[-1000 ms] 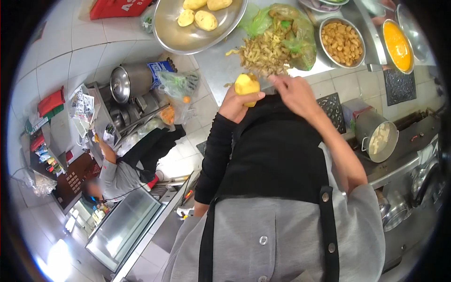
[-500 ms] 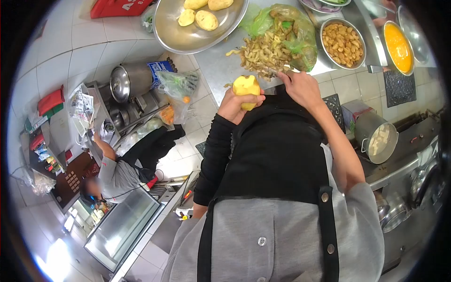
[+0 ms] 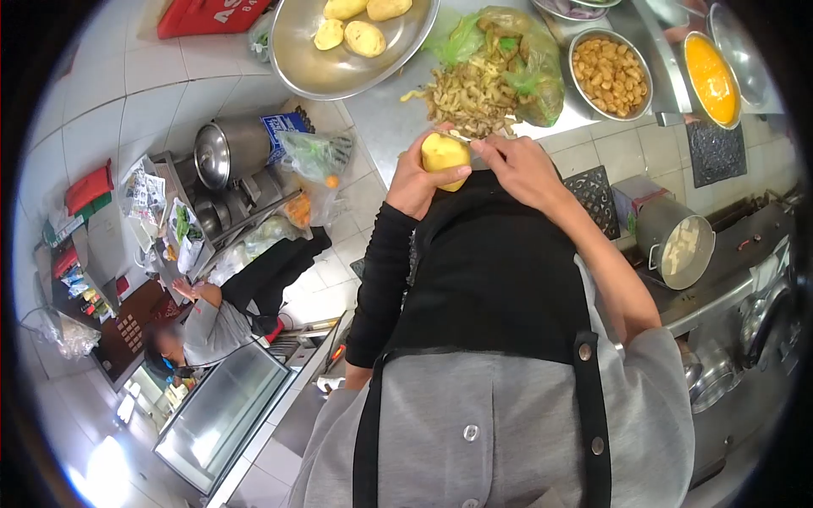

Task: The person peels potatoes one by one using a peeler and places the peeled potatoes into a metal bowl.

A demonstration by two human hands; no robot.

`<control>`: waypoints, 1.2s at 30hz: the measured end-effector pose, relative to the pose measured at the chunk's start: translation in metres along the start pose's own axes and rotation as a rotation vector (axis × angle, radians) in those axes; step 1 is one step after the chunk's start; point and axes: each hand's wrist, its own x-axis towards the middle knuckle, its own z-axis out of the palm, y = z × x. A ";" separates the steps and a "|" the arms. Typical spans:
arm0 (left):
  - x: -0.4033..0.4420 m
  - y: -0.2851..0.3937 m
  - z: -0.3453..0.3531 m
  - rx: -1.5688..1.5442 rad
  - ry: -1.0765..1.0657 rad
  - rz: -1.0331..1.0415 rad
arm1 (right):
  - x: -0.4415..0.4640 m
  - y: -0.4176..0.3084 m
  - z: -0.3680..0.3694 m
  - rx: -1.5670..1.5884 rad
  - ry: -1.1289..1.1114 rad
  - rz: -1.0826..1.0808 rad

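Note:
My left hand (image 3: 413, 182) is wrapped round a peeled yellow potato (image 3: 446, 161). My right hand (image 3: 522, 172) is closed on a small blade (image 3: 457, 136), which touches the potato's top; its handle is hidden in my fingers. Just beyond my hands, a heap of peelings (image 3: 470, 97) lies on the metal table (image 3: 385, 127), against a green plastic bag (image 3: 538, 72). Several potatoes (image 3: 365, 39) rest in a wide metal bowl (image 3: 296, 63) at the upper left of the heap.
Right of the bag stand a bowl of brown chunks (image 3: 611, 76) and a bowl of orange liquid (image 3: 712, 80). A pot (image 3: 684, 252) stands at the right by the stove. Another person (image 3: 212, 326) is at the left, near a glass-topped cabinet (image 3: 222, 415).
My right hand has come back left with the blade, from beside the peelings to the potato. The other person's arm has lowered away from the papers.

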 end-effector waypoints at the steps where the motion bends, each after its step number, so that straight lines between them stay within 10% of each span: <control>1: 0.000 -0.001 0.003 -0.004 0.027 0.062 | 0.001 0.002 0.003 0.019 0.031 -0.020; 14: 0.012 -0.007 -0.013 0.877 0.328 -0.020 | 0.005 -0.002 0.006 -0.263 0.111 -0.202; 36: -0.007 0.009 -0.016 -0.207 -0.144 -0.272 | 0.021 0.030 0.020 -0.250 0.067 0.058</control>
